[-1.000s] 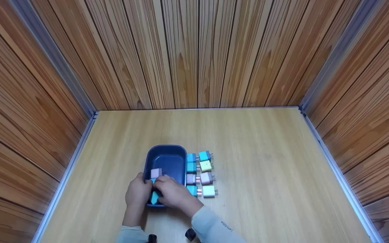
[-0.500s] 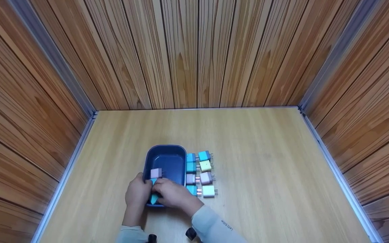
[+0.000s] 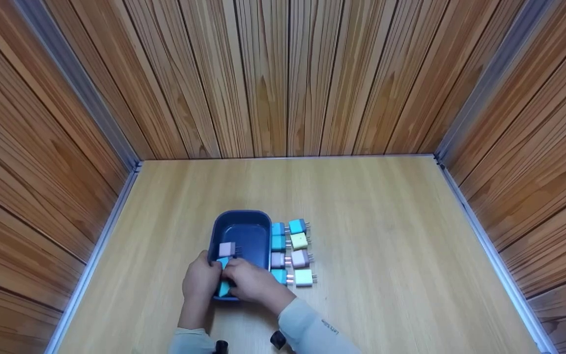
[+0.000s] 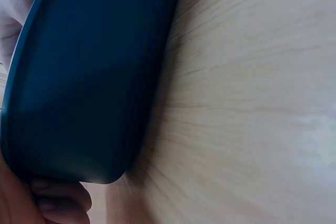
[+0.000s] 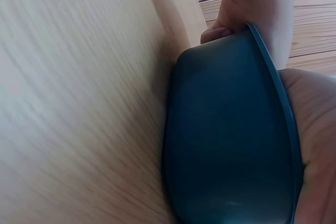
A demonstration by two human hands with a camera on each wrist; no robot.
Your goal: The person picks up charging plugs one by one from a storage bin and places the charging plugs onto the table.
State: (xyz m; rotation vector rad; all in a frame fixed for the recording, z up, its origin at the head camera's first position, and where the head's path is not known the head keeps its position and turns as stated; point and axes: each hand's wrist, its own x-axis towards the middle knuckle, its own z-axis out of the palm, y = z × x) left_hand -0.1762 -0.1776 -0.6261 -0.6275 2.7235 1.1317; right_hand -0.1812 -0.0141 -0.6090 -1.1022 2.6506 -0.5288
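A dark blue tray [image 3: 243, 216] with raised walls rests on the wooden table. My left hand [image 3: 200, 278] grips its left rim; curled fingers [image 4: 63, 203] show against the outer wall in the left wrist view. My right hand [image 3: 253, 281] reaches over the near right rim, its fingers bent down inside at a turquoise charger plug [image 3: 224, 288], which it seems to pinch; the fingertips are largely hidden. Another turquoise plug [image 3: 223, 262] lies by the left wall, partly covered. Just beyond it sits a lilac charger plug [image 3: 227, 249], prongs pointing right.
Along the tray's right side stand two columns of charger plugs, prongs to the right: turquoise [image 3: 297, 226], yellow [image 3: 299, 241], lilac [image 3: 300, 258] and white [image 3: 304, 278] in the outer one. Wood-panelled walls [image 3: 288, 88] enclose the table [image 3: 386, 255] at the back and sides.
The turquoise plug under my right hand has shifted slightly, and the right fingers have moved a little. My left hand and the tray hold their place.
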